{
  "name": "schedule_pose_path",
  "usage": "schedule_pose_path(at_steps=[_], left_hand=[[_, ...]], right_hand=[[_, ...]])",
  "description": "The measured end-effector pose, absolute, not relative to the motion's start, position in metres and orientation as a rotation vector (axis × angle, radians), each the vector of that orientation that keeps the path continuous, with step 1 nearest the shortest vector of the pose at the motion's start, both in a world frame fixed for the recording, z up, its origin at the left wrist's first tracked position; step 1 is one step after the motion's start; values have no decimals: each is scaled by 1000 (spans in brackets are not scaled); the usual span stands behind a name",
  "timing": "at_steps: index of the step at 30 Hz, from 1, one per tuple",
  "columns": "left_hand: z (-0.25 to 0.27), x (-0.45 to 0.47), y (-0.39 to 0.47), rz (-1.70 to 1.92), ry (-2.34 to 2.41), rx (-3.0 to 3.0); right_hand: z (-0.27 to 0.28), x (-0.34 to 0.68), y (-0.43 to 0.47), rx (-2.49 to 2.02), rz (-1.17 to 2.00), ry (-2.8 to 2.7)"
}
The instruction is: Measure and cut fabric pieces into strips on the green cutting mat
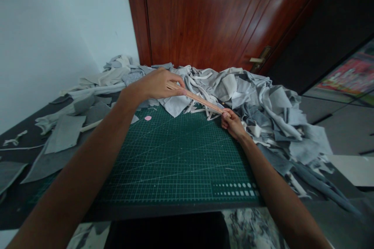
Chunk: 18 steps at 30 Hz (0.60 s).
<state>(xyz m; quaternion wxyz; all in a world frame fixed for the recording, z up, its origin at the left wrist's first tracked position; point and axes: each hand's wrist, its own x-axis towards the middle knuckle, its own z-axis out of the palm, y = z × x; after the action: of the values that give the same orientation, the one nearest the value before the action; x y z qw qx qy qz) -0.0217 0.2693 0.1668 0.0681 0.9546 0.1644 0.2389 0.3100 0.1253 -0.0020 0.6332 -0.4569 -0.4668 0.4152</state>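
Note:
Between my two hands a long, narrow light-brown strip [201,100] is stretched straight over the far side of a green cutting mat [178,151]. Whether it is wood, leather or cloth I cannot make out. My left hand [163,83] pinches its upper left end between thumb and fingers. At its lower right end, my right hand [233,123] is closed on it with the thumb on top. Behind the strip lie narrow white fabric strips [197,85], and a small pink round piece [148,118] rests on the mat to the left.
Grey and white fabric scraps [230,85] are heaped along the back and right of the dark table [131,211]. More grey cloth pieces [66,134] lie at left. A reddish wooden door [198,15] with a handle [260,60] stands behind, beside a white wall [58,39].

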Motion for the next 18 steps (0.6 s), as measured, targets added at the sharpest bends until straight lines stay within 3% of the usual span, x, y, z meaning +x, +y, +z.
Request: schedule_pose_path(at_steps=[18], left_hand=[[163, -16, 272, 800, 541, 2898]], right_hand=[[-2, 311, 126, -1054, 888, -1041]])
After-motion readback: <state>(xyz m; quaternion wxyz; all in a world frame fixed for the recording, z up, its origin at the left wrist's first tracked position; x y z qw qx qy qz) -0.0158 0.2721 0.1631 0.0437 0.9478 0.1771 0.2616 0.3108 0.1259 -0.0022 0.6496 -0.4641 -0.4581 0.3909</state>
